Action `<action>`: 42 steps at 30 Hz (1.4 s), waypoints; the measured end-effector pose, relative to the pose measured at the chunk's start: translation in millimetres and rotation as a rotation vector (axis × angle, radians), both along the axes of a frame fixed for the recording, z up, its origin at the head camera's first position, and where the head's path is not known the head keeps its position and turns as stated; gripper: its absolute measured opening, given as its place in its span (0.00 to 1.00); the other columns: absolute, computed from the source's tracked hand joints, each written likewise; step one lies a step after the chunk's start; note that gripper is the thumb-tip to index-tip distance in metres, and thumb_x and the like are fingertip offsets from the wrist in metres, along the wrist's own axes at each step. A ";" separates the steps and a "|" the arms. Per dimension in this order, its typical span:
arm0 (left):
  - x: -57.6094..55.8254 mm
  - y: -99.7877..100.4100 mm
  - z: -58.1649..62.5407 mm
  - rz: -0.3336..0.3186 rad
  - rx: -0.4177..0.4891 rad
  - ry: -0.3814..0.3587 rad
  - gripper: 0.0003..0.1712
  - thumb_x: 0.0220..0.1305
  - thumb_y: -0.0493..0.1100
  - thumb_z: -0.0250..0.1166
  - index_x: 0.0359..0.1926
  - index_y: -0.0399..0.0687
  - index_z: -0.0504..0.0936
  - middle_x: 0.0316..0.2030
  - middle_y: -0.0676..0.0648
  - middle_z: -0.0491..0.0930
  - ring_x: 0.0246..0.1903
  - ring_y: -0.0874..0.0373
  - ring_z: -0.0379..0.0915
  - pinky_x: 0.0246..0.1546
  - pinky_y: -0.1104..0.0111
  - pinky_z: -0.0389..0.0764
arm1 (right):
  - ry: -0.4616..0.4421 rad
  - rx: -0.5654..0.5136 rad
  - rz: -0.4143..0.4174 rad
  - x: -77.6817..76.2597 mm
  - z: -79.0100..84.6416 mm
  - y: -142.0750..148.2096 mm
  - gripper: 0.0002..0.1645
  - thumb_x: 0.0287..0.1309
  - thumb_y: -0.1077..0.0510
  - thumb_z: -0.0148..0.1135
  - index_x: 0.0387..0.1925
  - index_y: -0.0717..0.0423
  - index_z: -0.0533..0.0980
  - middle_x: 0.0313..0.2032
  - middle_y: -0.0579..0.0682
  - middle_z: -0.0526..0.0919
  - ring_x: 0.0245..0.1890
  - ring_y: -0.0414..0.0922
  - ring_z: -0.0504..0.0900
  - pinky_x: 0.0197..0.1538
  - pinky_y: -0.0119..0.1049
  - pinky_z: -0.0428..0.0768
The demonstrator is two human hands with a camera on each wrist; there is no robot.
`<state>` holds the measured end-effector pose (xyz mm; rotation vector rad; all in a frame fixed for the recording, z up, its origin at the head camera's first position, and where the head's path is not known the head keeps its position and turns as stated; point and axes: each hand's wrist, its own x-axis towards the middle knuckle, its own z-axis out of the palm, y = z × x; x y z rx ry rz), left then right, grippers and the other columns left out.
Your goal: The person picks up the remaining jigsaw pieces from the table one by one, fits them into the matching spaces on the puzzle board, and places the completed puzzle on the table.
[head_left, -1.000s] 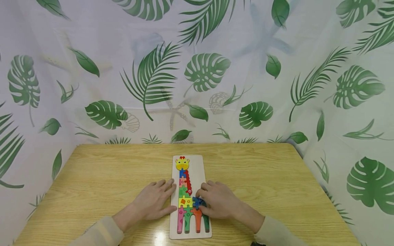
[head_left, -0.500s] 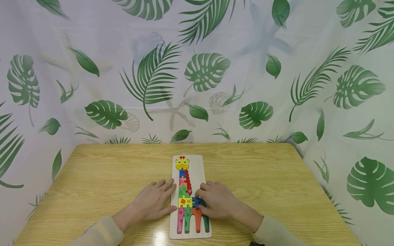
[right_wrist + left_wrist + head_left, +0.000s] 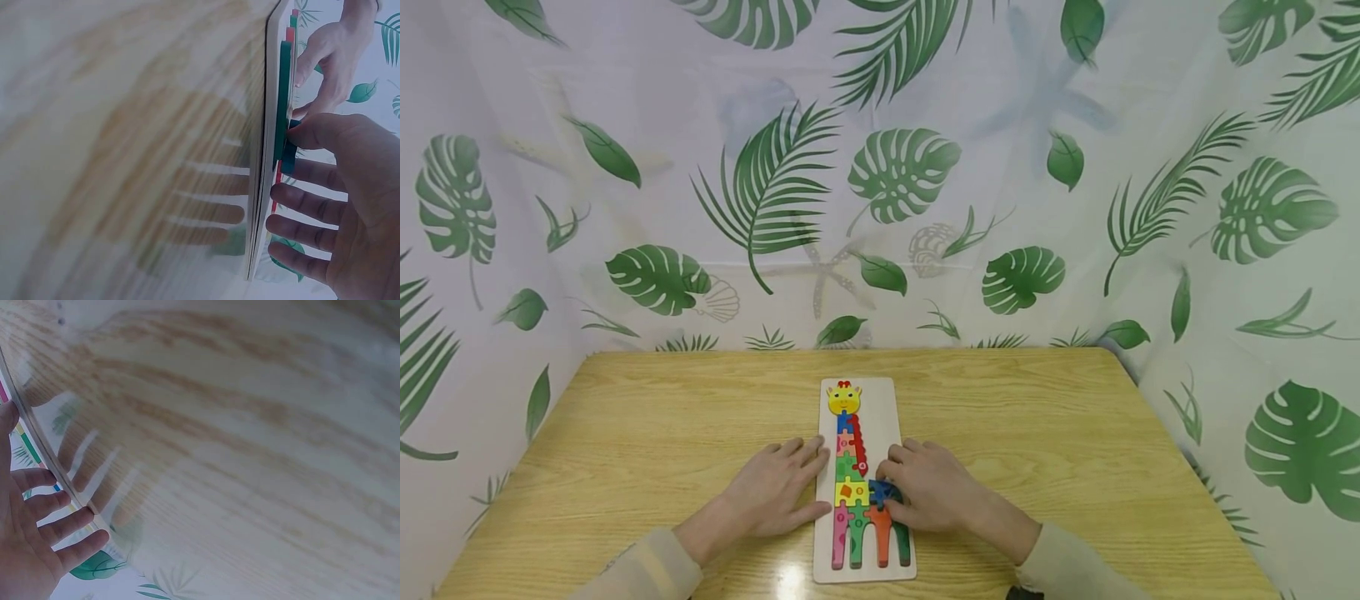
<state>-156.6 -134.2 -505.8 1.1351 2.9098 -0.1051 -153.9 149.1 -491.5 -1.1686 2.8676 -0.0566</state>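
A giraffe jigsaw puzzle of coloured pieces lies on a pale board (image 3: 880, 417). In the head view my right hand (image 3: 928, 487) holds the blue body piece (image 3: 880, 493) at the right of the yellow piece (image 3: 853, 492). The right wrist view has its thumb and index finger pinching that dark blue piece (image 3: 289, 151), which stands a little proud of the dark green leg piece (image 3: 283, 94). Whether it is fully seated, I cannot tell. My left hand (image 3: 782, 487) rests at the board's left edge, fingers spread and fairly straight, holding nothing.
The wooden table (image 3: 700, 400) reaches back to a white curtain (image 3: 820, 208) printed with green leaves. Toward the board's top sits the yellow giraffe head (image 3: 845, 398), with a red mane piece (image 3: 859, 446) beside the neck.
The blue piece has turned and shifted slightly, coming closer into line with the yellow piece, with my right hand still on it. My left hand has stayed in place.
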 end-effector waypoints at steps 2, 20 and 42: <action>0.1 -0.1 0.1 0.000 0.002 0.001 0.44 0.76 0.73 0.50 0.78 0.48 0.70 0.78 0.42 0.69 0.72 0.41 0.73 0.69 0.50 0.80 | 0.001 0.002 0.003 0.1 0.2 -0.3 0.18 0.67 0.40 0.66 0.50 0.44 0.84 0.41 0.41 0.83 0.37 0.37 0.72 0.43 0.34 0.80; -0.1 -0.3 0.5 -0.003 0.013 0.006 0.45 0.76 0.73 0.50 0.77 0.47 0.70 0.77 0.41 0.70 0.71 0.41 0.73 0.67 0.49 0.81 | -0.013 0.009 0.003 -0.6 2.4 -1.6 0.17 0.67 0.41 0.66 0.49 0.44 0.85 0.40 0.41 0.82 0.36 0.37 0.70 0.39 0.31 0.75; -1.0 -1.2 -1.3 -0.014 0.014 0.012 0.44 0.76 0.73 0.50 0.77 0.47 0.71 0.77 0.41 0.70 0.71 0.41 0.74 0.67 0.49 0.82 | -0.023 -0.014 -0.005 0.3 1.3 -1.4 0.17 0.67 0.42 0.67 0.50 0.45 0.86 0.42 0.42 0.84 0.37 0.37 0.72 0.41 0.32 0.78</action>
